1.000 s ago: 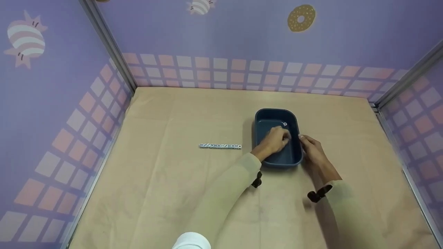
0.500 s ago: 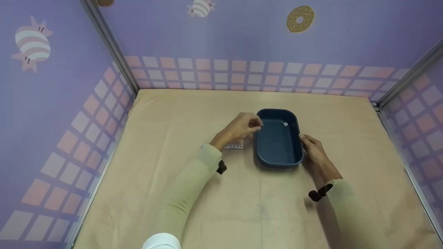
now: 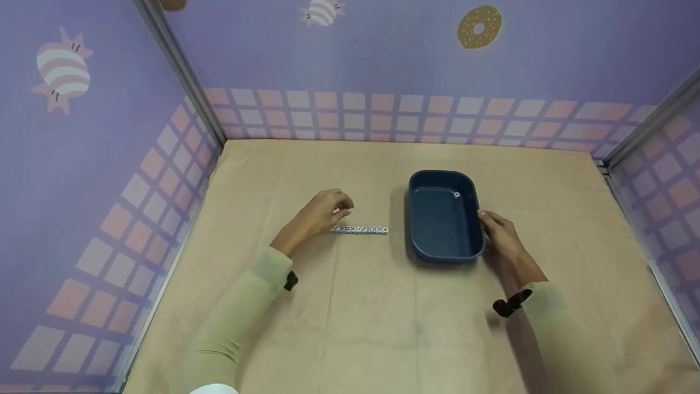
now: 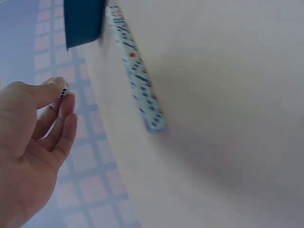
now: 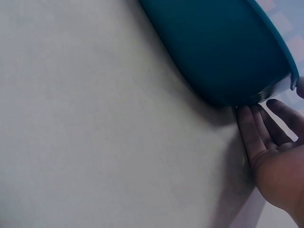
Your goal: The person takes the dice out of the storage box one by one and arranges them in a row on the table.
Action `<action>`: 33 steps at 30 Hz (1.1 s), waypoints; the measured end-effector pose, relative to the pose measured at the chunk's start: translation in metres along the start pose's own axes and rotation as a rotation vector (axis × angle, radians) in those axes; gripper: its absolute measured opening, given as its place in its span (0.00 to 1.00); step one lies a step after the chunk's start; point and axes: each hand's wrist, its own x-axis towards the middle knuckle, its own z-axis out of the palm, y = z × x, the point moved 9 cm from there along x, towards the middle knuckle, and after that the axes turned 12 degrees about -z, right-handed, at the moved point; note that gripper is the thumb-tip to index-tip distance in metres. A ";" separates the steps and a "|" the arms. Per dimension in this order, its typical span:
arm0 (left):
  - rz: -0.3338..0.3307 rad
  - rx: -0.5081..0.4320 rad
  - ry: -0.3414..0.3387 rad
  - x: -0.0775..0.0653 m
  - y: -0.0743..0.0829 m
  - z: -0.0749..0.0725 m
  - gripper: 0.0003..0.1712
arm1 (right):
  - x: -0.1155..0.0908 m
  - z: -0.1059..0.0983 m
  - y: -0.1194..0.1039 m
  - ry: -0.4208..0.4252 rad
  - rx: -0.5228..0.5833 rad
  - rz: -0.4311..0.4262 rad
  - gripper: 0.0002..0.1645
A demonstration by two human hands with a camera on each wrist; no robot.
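My left hand (image 3: 320, 212) hovers above the left end of a straight row of dice (image 3: 363, 230) on the cloth. In the left wrist view, its thumb and index finger pinch a single white die (image 4: 63, 91) with dark pips. A dark blue rectangular tub (image 3: 445, 232) stands to the right of the row; one white die (image 3: 456, 195) lies in its far right part. At the tub's right wall is my right hand (image 3: 504, 238), thumb at the rim. Its other fingers (image 5: 251, 126) touch the outside low down in the right wrist view.
A beige cloth (image 3: 361, 317) covers the table. Purple panels (image 3: 372, 54) with pink and white checks rise at the back and both sides. Metal posts (image 3: 180, 65) mark the back corners.
My left hand has come out of the tub and moved left, over the row's left end, pinching a die. The right hand stays at the tub's right wall.
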 end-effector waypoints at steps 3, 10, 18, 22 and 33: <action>-0.016 -0.012 0.025 -0.010 -0.017 -0.004 0.11 | -0.001 0.001 0.000 -0.003 0.015 0.003 0.45; -0.119 0.001 0.004 -0.030 -0.059 -0.012 0.09 | 0.000 0.002 0.001 -0.003 0.021 0.010 0.44; -0.179 0.012 -0.030 -0.045 -0.075 0.002 0.07 | 0.000 -0.002 0.001 -0.005 0.002 0.007 0.43; -0.160 0.016 -0.031 -0.043 -0.071 0.011 0.07 | -0.001 -0.003 0.000 0.003 0.011 0.008 0.46; -0.157 -0.003 -0.022 -0.041 -0.072 0.013 0.09 | -0.001 0.000 -0.001 -0.003 0.039 -0.010 0.42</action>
